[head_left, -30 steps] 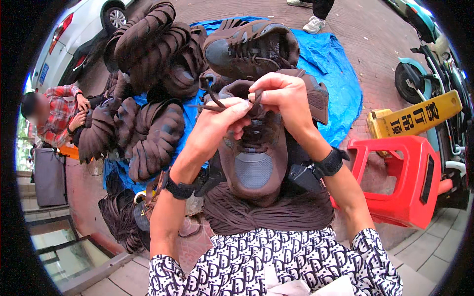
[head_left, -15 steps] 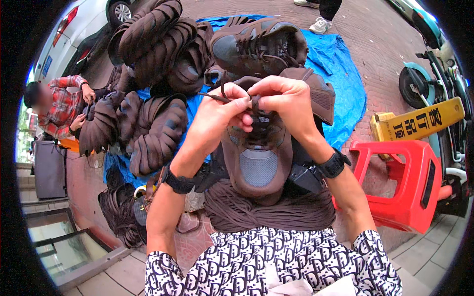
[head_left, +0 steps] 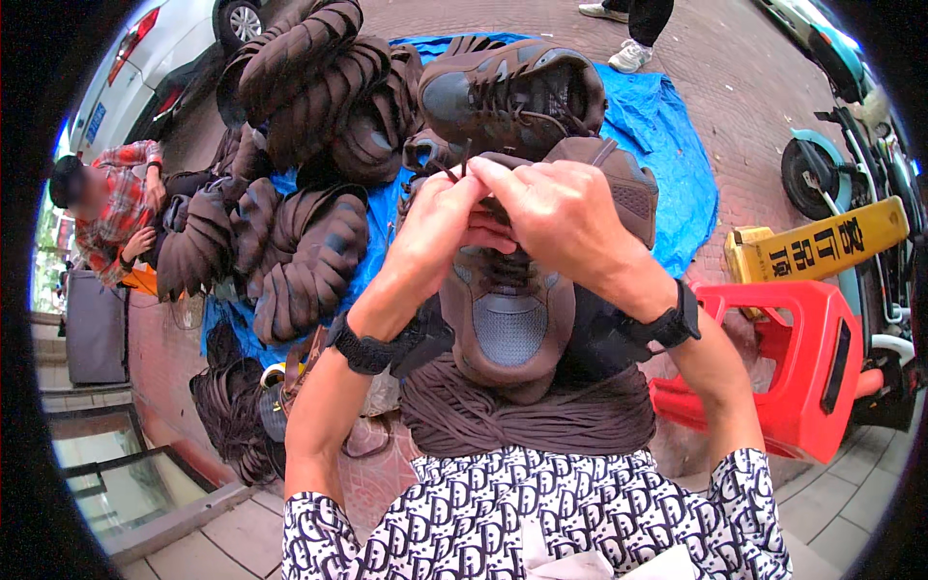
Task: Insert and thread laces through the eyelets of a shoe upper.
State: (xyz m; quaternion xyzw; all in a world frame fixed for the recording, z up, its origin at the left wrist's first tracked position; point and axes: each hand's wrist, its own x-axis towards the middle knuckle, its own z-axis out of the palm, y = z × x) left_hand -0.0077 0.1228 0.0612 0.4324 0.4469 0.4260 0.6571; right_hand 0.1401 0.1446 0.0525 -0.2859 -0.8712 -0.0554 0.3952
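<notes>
A brown shoe (head_left: 507, 333) with a grey mesh toe sits in front of me, its toe pointing toward my body. Above its throat my left hand (head_left: 440, 227) and my right hand (head_left: 565, 208) meet, fingertips pinched together on a dark brown shoelace (head_left: 463, 166). A short end of the lace sticks up between the fingers. My hands cover the upper eyelets and most of the shoe's opening. Across my lap lies a thick bundle of brown laces (head_left: 527, 416). Just beyond my hands rests another laced brown shoe (head_left: 512, 97).
Stacks of brown shoe uppers (head_left: 309, 251) cover the blue tarp (head_left: 677, 145) on the left. More laces (head_left: 232, 416) lie at lower left. A red stool (head_left: 793, 377) and a yellow sign (head_left: 822, 246) stand right. A person in a plaid shirt (head_left: 121, 208) sits at far left.
My right hand has rolled over, its back now facing up, and both hands have drawn together on the lace. The seated person's raised hand has moved back toward their body.
</notes>
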